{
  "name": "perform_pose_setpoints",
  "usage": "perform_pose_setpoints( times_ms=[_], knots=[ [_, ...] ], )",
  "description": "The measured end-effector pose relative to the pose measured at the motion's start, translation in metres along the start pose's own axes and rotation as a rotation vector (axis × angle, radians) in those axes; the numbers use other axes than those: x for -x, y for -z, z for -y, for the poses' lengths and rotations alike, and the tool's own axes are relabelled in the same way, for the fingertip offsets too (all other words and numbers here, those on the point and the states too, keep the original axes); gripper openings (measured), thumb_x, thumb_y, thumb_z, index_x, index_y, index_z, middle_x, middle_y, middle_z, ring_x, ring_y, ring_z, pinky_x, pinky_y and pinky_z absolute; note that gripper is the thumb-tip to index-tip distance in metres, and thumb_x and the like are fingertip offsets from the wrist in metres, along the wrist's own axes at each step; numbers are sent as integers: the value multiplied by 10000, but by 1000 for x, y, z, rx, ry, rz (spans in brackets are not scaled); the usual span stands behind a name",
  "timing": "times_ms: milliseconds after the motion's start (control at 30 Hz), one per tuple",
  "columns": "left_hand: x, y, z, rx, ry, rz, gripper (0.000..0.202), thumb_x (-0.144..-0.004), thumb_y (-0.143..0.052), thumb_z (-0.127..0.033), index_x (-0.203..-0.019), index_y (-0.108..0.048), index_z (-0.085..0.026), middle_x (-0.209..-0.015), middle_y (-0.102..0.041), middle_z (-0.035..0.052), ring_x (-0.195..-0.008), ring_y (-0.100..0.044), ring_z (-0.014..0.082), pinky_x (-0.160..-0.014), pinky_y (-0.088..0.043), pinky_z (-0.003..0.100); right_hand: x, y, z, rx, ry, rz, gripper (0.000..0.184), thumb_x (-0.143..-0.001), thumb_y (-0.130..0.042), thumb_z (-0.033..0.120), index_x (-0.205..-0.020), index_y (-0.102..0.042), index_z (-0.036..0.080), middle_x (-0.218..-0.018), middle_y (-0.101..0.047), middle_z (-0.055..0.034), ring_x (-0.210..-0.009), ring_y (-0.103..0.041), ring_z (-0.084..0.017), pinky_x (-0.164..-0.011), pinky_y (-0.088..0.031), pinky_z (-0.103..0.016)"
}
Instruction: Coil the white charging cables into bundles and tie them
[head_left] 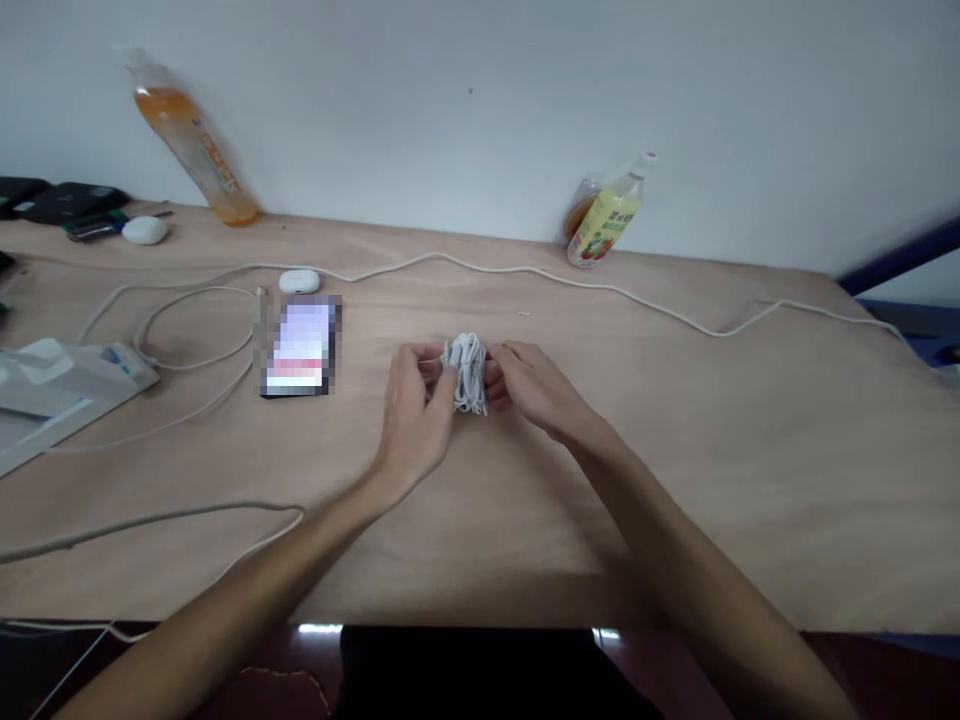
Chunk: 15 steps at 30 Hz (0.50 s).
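A small bundle of coiled white cable [468,372] sits between my two hands over the middle of the wooden table [675,480]. My left hand [415,410] grips the bundle's left side with curled fingers. My right hand [529,388] pinches its right side, fingers closed on the coil. Both forearms reach in from the bottom edge.
A phone with a lit screen [300,346] lies left of the bundle, a white earbud case [299,281] beyond it. A long white cable [600,285] crosses the table. Two drink bottles [196,145] [606,218] lean on the wall. White packaging [52,385] lies far left.
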<state>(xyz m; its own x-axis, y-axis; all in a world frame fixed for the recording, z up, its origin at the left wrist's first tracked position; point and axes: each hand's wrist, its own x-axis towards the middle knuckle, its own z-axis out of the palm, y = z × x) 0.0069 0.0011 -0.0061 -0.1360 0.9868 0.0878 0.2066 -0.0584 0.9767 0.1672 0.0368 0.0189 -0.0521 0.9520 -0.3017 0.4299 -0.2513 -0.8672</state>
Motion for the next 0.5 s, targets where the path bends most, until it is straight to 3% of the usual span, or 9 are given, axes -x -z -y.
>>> perform_pose_setpoints(
  times_ms=[233,500],
  knots=[
    [-6,-1,7,15,57,-96,221,-956,-630,-293,-1151,-570,-208,-1248,-659,132,-1203,-668,282,-1092,-550,523,-1,-14,11,-175,-33,81,375,-1108,-449,221,-936,-775,152,-996,-833,-116,-752,-724,-185,-677,-557,-269],
    [-14,7,16,51,93,-123,205,-996,-605,-389,-1108,-605,-217,-1203,-681,124,-1136,-699,277,-1030,-591,465,5,-5,-1,-370,-100,88,313,-1116,-512,203,-1042,-809,137,-919,-842,-120,-761,-767,-183,-706,-610,-275]
  ],
)
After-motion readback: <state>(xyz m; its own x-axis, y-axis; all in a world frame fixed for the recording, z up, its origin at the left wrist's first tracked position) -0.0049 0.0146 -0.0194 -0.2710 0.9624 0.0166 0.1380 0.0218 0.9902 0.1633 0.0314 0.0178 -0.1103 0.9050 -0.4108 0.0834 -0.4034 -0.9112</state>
